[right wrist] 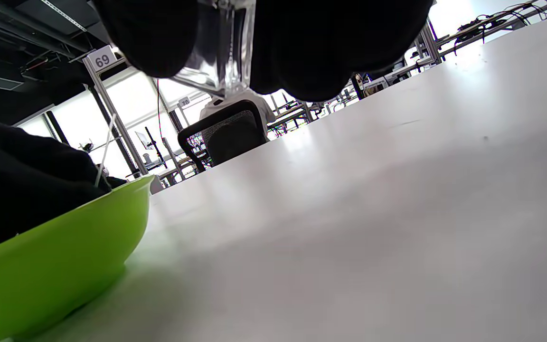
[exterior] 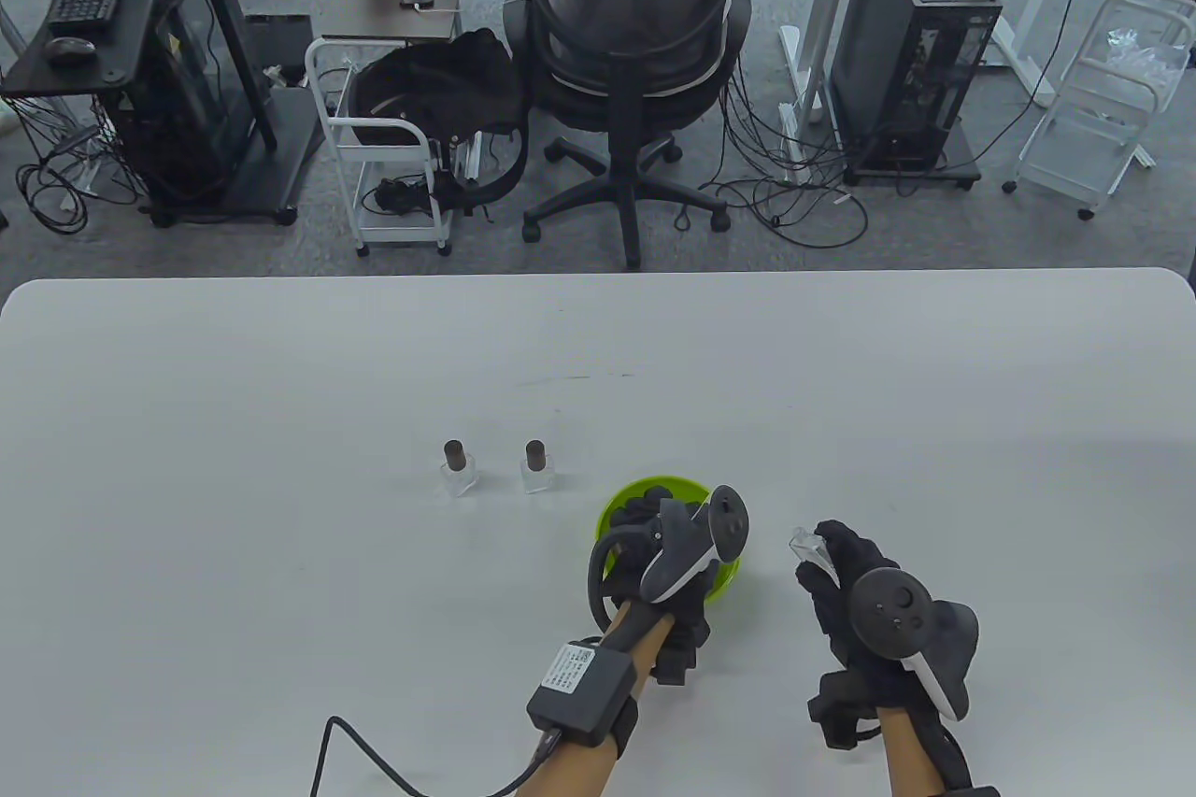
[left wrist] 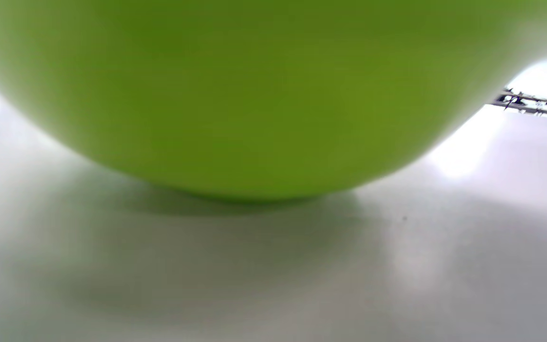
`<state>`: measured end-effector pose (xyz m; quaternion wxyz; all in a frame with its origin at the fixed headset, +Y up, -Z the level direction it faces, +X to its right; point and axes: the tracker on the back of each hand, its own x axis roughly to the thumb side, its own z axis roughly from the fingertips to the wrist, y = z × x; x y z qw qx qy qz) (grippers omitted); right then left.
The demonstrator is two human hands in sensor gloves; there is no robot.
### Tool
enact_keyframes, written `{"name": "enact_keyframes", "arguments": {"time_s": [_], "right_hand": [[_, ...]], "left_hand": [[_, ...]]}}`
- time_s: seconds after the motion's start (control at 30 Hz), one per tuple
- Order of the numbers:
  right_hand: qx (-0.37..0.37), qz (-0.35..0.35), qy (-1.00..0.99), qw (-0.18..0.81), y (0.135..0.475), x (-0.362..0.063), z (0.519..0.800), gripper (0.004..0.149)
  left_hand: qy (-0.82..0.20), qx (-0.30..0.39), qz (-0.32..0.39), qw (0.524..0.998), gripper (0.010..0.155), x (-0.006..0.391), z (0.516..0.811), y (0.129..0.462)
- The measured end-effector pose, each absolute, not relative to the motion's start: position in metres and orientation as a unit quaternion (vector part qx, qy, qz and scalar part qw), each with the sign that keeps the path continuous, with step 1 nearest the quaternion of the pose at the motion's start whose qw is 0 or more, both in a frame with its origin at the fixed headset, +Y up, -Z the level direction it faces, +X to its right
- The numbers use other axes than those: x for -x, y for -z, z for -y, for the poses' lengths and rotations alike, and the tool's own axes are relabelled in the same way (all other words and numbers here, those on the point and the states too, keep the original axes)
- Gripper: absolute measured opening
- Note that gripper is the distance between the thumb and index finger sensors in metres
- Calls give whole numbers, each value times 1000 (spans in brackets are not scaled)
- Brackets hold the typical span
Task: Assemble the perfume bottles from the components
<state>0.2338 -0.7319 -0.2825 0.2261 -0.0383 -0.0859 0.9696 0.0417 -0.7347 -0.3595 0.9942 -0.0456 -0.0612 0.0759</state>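
Inside the green bowl point(exterior: 628, 498), left hand point(exterior: 654, 535), grip hidden; right hand point(exterior: 841, 573) grips a clear bottle point(exterior: 809, 547).

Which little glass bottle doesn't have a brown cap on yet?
The bottle held in the right hand. It has no cap. The left bottle and the right bottle, standing on the table, both wear brown caps.
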Motion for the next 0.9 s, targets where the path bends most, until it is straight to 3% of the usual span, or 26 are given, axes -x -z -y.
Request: {"name": "enact_keyframes", "arguments": {"time_s": [0.47,0.63,0.9], "right_hand": [[-2,80,-970,229,278,-215,730,52],[-17,74,-970,229,277,-209,731,52],[-24,75,-971,226,276,-204,730,52]], "left_hand": [[-129,-139,181,965,50,-3,706,298],[-121,-169,202,957,51,5,704,282],[-167,-166,187,954,50,22,700,285]]}}
